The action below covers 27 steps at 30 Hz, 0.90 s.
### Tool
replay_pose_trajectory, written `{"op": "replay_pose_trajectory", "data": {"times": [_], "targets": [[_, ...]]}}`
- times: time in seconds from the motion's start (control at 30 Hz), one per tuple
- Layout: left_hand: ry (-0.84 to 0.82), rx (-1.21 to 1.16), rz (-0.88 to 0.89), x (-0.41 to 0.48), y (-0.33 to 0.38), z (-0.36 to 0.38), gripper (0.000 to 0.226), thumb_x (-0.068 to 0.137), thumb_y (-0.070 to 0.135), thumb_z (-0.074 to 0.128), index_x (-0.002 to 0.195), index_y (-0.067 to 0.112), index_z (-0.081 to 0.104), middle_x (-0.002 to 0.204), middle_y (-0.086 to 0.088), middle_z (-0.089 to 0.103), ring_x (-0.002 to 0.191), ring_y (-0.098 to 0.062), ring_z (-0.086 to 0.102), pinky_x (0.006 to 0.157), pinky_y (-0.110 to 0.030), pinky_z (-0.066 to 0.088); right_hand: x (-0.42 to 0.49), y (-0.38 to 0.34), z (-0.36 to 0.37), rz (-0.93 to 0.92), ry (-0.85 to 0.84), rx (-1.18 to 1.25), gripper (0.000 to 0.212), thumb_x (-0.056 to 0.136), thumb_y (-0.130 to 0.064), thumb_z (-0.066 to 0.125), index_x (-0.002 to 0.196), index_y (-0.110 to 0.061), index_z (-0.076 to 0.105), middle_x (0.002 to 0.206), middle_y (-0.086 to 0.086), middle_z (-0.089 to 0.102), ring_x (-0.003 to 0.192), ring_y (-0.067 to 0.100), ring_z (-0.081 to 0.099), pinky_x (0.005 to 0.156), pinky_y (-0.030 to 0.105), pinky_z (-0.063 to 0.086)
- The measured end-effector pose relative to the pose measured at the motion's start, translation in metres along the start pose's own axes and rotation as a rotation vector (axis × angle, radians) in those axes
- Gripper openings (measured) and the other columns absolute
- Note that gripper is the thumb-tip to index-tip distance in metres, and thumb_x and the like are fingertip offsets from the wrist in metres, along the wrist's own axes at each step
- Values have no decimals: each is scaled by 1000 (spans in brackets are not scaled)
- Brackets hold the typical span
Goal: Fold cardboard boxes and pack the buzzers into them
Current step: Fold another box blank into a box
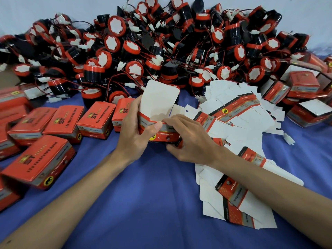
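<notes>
A half-folded red cardboard box (159,105) stands in the middle of the blue cloth, its white lid flap pointing up. My left hand (136,130) grips its left side, thumb pressed on the front. On the right side my right hand (188,139) holds the box, fingers curled over a flap and thumb underneath. A big heap of red-and-black buzzers (152,51) with red wires and white plugs lies behind the box. I cannot tell whether a buzzer is inside the box.
Several closed red boxes (43,159) lie on the left of the cloth (143,203). Flat unfolded box blanks (242,119) spread to the right, under my right forearm. More boxes (305,90) are stacked at the far right. A loose white plug (288,138) lies near the blanks.
</notes>
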<state>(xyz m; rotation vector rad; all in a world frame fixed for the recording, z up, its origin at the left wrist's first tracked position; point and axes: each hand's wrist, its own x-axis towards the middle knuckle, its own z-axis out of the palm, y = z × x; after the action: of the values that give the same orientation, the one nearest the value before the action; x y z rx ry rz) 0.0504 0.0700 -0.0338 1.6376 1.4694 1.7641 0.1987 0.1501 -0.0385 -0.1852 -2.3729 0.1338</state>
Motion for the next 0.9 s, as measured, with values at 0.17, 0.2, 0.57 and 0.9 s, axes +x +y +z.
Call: {"op": "replay_pose_trajectory", "data": {"times": [0.17,0.2,0.57,0.9], "targets": [[-4,-6,3,0,-1,0,60,79,38,57,130,11,39,119,10,53,109,-4,57,86,-21,48,0,0,0,3,3,8,46,68,-8,76,109,8,62,99,16,69,88,29,65,74,34,55],[-4,-9,1,0,-1,0,61,79,38,57,130,10,39,119,10,53,109,-4,57,86,-21,48,0,0,0,3,0,8,46,68,-7,77,109,8,62,99,16,69,88,29,65,73,35,56],[-8,-24,-7,0,0,0,62,78,38,58,130,12,39,119,9,55,110,-9,58,87,-26,50,0,-1,-2,20,-5,54,44,71,-13,73,109,7,62,98,15,69,87,28,64,74,32,53],[-2,-14,-16,0,-1,0,57,78,37,58,128,16,41,117,9,56,108,-8,58,85,-24,49,0,-2,-3,21,0,45,45,71,-14,74,109,6,62,99,15,69,87,28,65,74,33,54]]}}
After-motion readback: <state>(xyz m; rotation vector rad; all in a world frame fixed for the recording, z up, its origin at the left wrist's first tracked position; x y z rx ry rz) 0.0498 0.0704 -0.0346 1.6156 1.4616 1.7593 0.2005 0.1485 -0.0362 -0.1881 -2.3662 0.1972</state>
